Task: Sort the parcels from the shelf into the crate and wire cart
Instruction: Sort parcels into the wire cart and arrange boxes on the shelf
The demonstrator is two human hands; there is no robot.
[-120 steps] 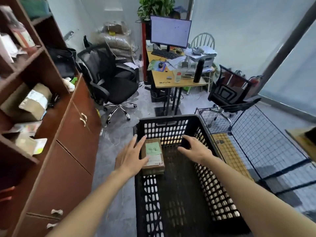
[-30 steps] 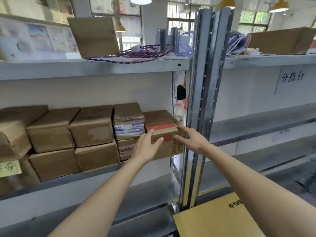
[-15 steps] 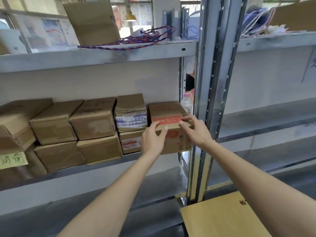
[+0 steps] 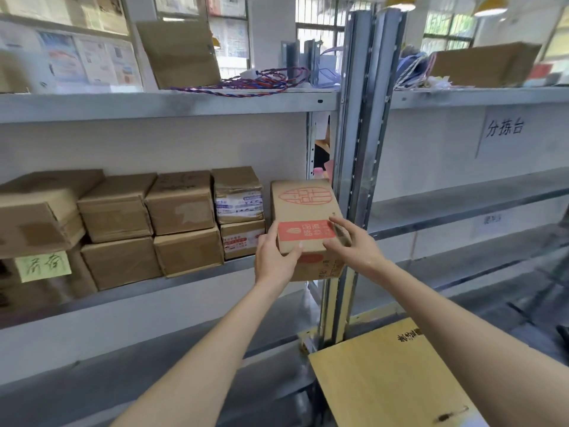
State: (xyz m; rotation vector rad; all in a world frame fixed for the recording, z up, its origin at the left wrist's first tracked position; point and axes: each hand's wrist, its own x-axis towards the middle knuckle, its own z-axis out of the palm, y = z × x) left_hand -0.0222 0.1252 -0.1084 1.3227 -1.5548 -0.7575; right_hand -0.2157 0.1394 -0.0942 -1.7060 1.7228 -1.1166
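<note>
We cannot see the lower left front corner of the brown cardboard parcel with the red printed label [image 4: 303, 211]: the left hand [image 4: 275, 260] covers it. The right hand [image 4: 351, 243] hides the parcel's right front edge. Small print on its front face is too blurred to read. The large brown carton at far left [image 4: 37, 211] is cut by the frame edge. The green handwritten note [image 4: 43, 266] is legible only as two smeared characters. The tan wooden board at lower right [image 4: 385, 380] runs off the bottom edge. Both forearms leave the frame at the bottom.
</note>
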